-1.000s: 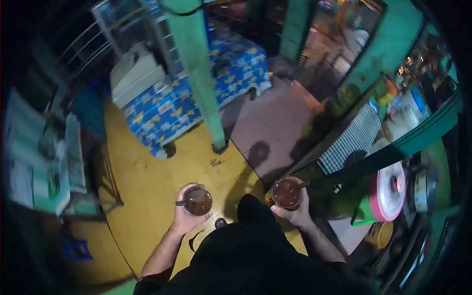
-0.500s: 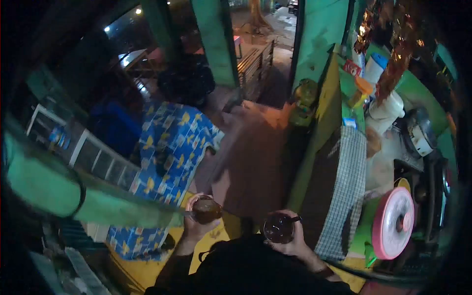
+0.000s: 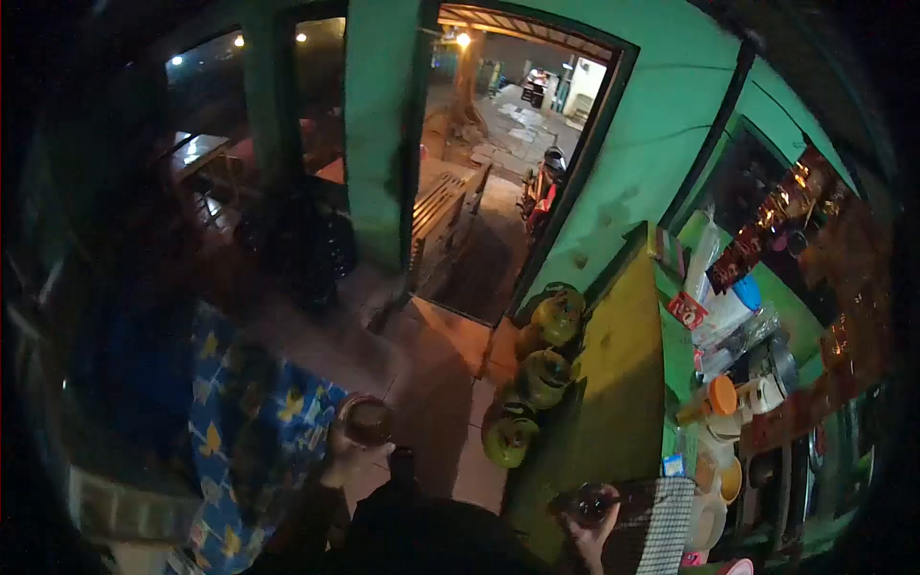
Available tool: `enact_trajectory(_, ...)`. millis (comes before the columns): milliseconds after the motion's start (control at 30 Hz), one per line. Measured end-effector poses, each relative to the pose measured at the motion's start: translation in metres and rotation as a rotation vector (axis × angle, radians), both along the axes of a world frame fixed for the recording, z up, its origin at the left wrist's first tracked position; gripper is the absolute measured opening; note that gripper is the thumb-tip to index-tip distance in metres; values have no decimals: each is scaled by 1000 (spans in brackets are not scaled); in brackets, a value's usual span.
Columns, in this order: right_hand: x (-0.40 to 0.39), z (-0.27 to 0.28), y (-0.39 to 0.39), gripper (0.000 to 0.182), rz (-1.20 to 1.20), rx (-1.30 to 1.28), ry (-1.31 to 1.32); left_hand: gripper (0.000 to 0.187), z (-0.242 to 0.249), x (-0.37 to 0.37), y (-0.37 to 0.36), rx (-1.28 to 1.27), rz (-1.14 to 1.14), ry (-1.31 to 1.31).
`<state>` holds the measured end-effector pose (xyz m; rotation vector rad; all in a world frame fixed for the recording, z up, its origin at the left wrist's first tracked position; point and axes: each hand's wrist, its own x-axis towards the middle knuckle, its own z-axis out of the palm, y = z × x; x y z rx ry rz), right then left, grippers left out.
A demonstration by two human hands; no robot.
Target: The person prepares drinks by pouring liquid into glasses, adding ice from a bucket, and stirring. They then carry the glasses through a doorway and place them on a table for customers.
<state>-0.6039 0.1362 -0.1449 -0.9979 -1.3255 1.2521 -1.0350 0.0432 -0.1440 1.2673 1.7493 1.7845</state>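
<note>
My left hand [image 3: 345, 458] is wrapped round a glass of brownish drink [image 3: 367, 420], held upright beside the blue patterned tablecloth [image 3: 230, 422]. Over at the lower right, my right hand [image 3: 592, 529] grips a second glass with a dark drink [image 3: 592, 500], close to the checked cloth [image 3: 668, 527] and the yellow-green counter side [image 3: 599, 402]. Both glasses are seen from above, and the image is dim around them.
An open doorway [image 3: 479, 230] stands ahead, with a wooden bench [image 3: 443, 206] and a motorcycle [image 3: 543, 187] outside. Several green gas cylinders [image 3: 546, 377] line the counter. Packets, an orange-lidded jar [image 3: 721, 395] and hanging sachets [image 3: 757, 249] are at the right.
The view has moved toward the doorway and turned. Both glasses are still held; the right hand now appears farther right and lower, and the gas cylinders show more fully.
</note>
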Motion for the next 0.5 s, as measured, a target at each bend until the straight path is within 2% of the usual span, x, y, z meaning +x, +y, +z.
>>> enact_trajectory(33,-25,22,16,62,-96,192,-141,84,-13,-24,21,-7,-20,-5)
enact_trajectory(67,-49,46,28,48,-226,-95,-64,69,-38,-54,55,66,-363,-782)
enact_trajectory(100,-57,33,57,48,-231,-65,-50,54,-49,-81,92,140,-719,-1542)
enact_trajectory(133,-59,6,89,47,-201,2,106,54,-48,-101,128,147,-737,-1528)
enact_trajectory(167,-62,-11,111,46,-173,54,258,67,-48,-117,152,-76,-570,-871)
enact_trajectory(200,-76,-4,127,46,-187,39,267,80,-46,-134,169,-280,-379,-212)
enact_trajectory(233,-98,18,142,50,-178,2,177,80,-28,-142,188,-307,-387,-201)
enact_trajectory(267,-117,29,160,65,-166,-33,89,81,5,-140,214,-210,-411,-171)
enact_trajectory(300,-133,24,181,65,-180,-46,102,82,21,-147,238,-105,-437,-143)
enact_trajectory(333,-149,16,205,65,-162,25,52,82,12,-164,261,-118,-450,-128)
enact_trajectory(400,-176,-1,260,65,-154,100,9,81,-17,-196,317,69,-770,-1088)
enact_trajectory(433,-186,-7,287,67,-58,-134,386,81,2,-202,335,64,-773,-1085)
enact_trajectory(467,-195,-15,315,70,49,-366,759,81,42,-200,345,-63,-624,-864)
enact_trajectory(500,-207,-29,348,70,53,-362,759,81,61,-202,363,-177,-472,-643)
